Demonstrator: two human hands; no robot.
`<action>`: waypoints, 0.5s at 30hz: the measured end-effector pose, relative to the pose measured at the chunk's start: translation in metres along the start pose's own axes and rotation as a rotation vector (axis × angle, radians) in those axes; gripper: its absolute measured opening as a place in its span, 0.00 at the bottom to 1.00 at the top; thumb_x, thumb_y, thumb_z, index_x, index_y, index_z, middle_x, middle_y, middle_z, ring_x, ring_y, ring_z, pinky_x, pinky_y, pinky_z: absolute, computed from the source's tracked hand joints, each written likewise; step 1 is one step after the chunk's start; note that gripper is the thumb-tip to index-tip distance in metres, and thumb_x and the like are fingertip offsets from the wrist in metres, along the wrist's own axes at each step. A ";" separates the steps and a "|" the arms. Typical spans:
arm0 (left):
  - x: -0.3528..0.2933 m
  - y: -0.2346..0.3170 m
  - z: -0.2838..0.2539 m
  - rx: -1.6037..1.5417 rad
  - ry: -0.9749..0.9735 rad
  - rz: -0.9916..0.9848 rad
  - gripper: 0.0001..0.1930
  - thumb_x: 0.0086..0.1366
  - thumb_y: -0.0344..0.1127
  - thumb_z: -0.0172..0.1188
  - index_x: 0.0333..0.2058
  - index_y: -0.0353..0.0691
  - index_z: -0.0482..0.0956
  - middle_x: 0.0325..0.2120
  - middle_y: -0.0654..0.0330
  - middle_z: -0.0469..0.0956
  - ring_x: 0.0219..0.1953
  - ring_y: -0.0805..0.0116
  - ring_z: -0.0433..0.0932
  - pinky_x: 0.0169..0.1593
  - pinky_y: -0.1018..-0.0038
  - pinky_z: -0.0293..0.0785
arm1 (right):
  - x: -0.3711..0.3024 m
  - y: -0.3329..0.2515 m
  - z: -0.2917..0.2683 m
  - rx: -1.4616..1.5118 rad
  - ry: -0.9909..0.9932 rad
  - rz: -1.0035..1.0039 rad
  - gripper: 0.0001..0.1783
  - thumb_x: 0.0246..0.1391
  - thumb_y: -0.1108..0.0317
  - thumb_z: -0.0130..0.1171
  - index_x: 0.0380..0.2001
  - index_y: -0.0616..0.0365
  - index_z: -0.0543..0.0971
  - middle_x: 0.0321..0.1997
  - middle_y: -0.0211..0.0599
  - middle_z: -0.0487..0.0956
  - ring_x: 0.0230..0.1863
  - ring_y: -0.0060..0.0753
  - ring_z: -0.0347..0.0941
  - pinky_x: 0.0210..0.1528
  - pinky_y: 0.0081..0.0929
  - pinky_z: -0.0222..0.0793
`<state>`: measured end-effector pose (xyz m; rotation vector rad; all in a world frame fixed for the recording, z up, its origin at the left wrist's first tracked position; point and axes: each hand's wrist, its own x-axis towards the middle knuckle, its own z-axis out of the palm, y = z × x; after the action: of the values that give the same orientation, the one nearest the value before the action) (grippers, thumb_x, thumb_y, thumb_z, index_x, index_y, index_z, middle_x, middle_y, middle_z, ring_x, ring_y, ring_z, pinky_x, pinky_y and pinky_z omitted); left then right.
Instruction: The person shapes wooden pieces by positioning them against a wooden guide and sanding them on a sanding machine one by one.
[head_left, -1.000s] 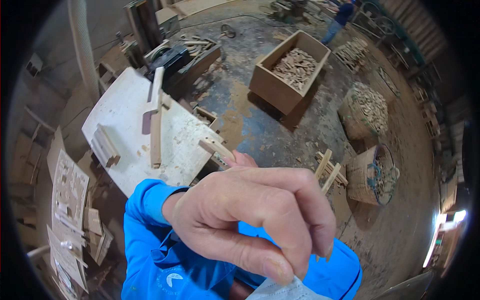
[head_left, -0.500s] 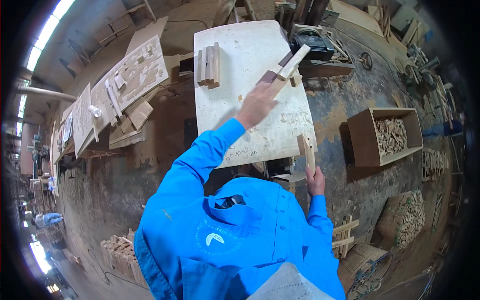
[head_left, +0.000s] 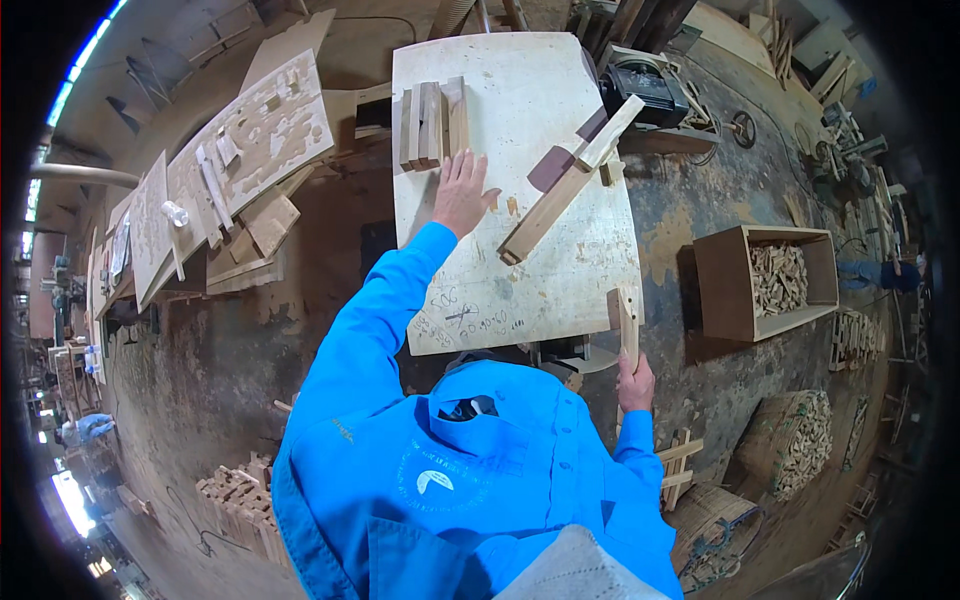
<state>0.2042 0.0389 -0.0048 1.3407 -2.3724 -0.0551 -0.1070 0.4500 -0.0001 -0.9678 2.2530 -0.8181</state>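
My left hand [head_left: 462, 193] is open, fingers stretched, over the pale worktable [head_left: 480, 270]. Its fingertips reach the near end of a wooden strip [head_left: 458, 112], at the right of a group of similar strips [head_left: 420, 125]; whether they touch it, I cannot tell. My right hand [head_left: 635, 382] is closed round a wooden piece [head_left: 628, 330] with small holes, upright at the table's near right corner. Between the hands, a longer wooden bar [head_left: 545, 218] lies slantwise on the table. Past it are a paler wooden piece [head_left: 612, 135] and a flat maroon piece [head_left: 550, 168].
A motor-like machine [head_left: 645, 92] stands at the table's far right corner. On the right, an open wooden box [head_left: 720, 285] holds many offcuts. A slanted board [head_left: 270, 130] with scraps is at the left. Stacked wood blocks [head_left: 240, 495] lie at the lower left.
My left hand has left the slanted bar and moved left to the strips, where the rightmost strip now stands slightly apart. My right hand still grips the wooden piece.
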 end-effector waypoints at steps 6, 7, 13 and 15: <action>0.037 -0.002 0.018 -0.124 0.114 -0.100 0.35 0.68 0.44 0.65 0.68 0.33 0.67 0.70 0.36 0.61 0.73 0.34 0.58 0.76 0.50 0.55 | -0.005 -0.012 -0.003 0.000 -0.016 0.070 0.22 0.69 0.49 0.61 0.36 0.60 0.77 0.20 0.33 0.76 0.20 0.24 0.73 0.22 0.29 0.68; 0.046 -0.003 0.021 -0.091 0.130 -0.163 0.34 0.68 0.42 0.65 0.68 0.33 0.67 0.70 0.36 0.61 0.72 0.34 0.59 0.76 0.49 0.55 | -0.007 -0.015 -0.004 -0.002 -0.011 0.075 0.22 0.69 0.49 0.61 0.36 0.60 0.77 0.20 0.33 0.76 0.20 0.24 0.73 0.22 0.29 0.68; 0.060 -0.021 0.041 -0.188 0.138 -0.296 0.28 0.66 0.24 0.55 0.66 0.35 0.70 0.70 0.37 0.60 0.72 0.35 0.60 0.74 0.56 0.63 | -0.008 -0.026 -0.006 -0.024 -0.015 0.078 0.24 0.69 0.46 0.61 0.34 0.60 0.77 0.20 0.33 0.76 0.21 0.24 0.73 0.23 0.29 0.68; 0.059 -0.017 0.037 -0.302 0.207 -0.298 0.27 0.66 0.25 0.56 0.64 0.36 0.72 0.69 0.37 0.62 0.71 0.38 0.63 0.72 0.59 0.65 | -0.009 -0.027 -0.004 0.007 -0.013 0.103 0.25 0.68 0.45 0.61 0.33 0.59 0.77 0.20 0.32 0.76 0.21 0.24 0.73 0.24 0.29 0.69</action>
<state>0.1776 -0.0252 -0.0228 1.4582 -1.8915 -0.3294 -0.0928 0.4435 0.0237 -0.8431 2.2671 -0.7722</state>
